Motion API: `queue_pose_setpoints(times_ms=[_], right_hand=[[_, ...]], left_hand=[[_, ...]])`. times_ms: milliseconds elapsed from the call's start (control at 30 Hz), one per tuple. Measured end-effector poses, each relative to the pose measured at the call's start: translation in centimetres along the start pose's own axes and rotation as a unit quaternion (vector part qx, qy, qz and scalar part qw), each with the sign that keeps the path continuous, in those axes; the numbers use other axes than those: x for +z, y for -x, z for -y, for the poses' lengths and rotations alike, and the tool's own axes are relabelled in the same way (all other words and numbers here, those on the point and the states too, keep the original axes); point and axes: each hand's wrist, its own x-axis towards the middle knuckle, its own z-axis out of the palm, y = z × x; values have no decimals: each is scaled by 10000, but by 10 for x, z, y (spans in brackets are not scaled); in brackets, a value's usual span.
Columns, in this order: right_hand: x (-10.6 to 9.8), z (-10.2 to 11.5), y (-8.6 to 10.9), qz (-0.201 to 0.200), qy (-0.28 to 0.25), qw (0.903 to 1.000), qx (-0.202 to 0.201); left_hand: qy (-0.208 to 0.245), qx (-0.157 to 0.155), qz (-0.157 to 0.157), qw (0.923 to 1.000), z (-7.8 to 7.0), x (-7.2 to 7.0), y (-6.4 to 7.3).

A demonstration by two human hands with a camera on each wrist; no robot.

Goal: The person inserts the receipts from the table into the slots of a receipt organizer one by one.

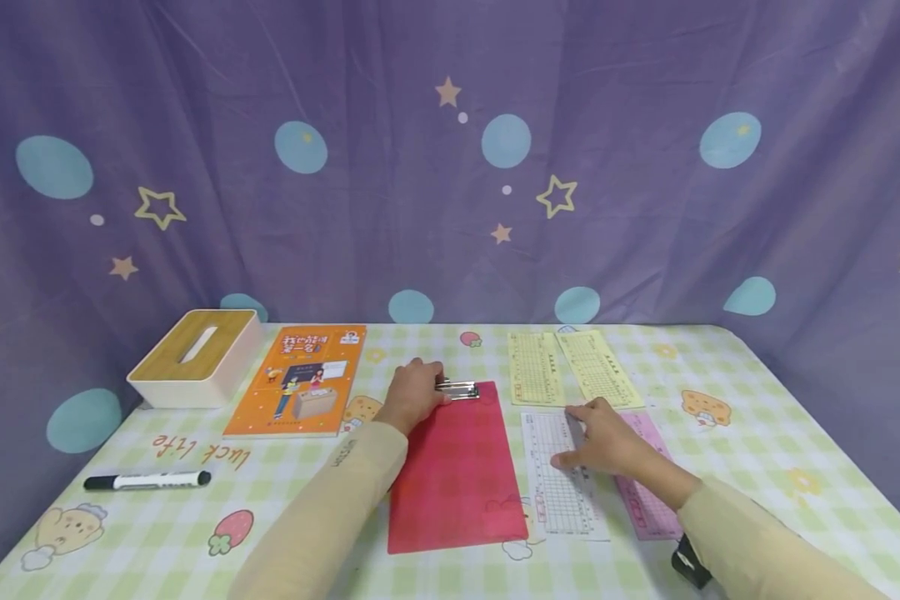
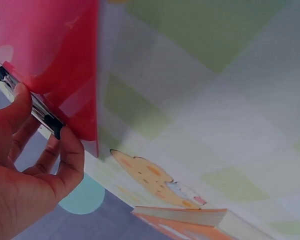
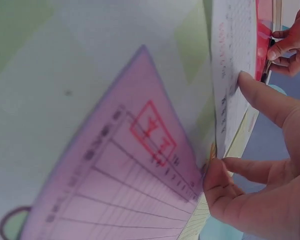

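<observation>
A red clipboard (image 1: pixel 457 475) lies at the middle of the table, its silver clip (image 1: pixel 461 390) at the far end. My left hand (image 1: pixel 416 392) grips this clip; in the left wrist view the thumb lies on the near side and fingers curl behind its black end. My right hand (image 1: pixel 603 442) rests on a white form (image 1: pixel 562 492) just right of the clipboard. In the right wrist view the thumb touches the white form's face, well apart from the fingertips at its edge. A pink form (image 3: pixel 125 175) lies partly under the right forearm.
Two yellow forms (image 1: pixel 536 371) lie beyond the white one. Left of the clipboard are an orange book (image 1: pixel 300 383), a tissue box (image 1: pixel 195 358) and a capped marker (image 1: pixel 147 481). A black object (image 1: pixel 690 564) sits partly hidden by the right sleeve. A purple curtain (image 1: pixel 390 208) hangs behind.
</observation>
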Motion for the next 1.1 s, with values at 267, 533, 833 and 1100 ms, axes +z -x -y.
queue_pose_setpoints(times_ms=[267, 533, 833, 1100], right_hand=[[-2, 0, -2, -43, 0, 9996, 263], [-3, 1, -2, 8, 17, 9992, 388], [-3, 3, -1, -35, -52, 9995, 315], [-2, 3, -2, -36, -89, 9993, 360]], left_hand=[[68, -4, 165, 9998, 2, -5, 2], [-274, 445, -181, 9985, 3, 1, 2], [-148, 284, -238, 9992, 6, 0, -1], [-330, 338, -236, 9986, 4, 1, 0]])
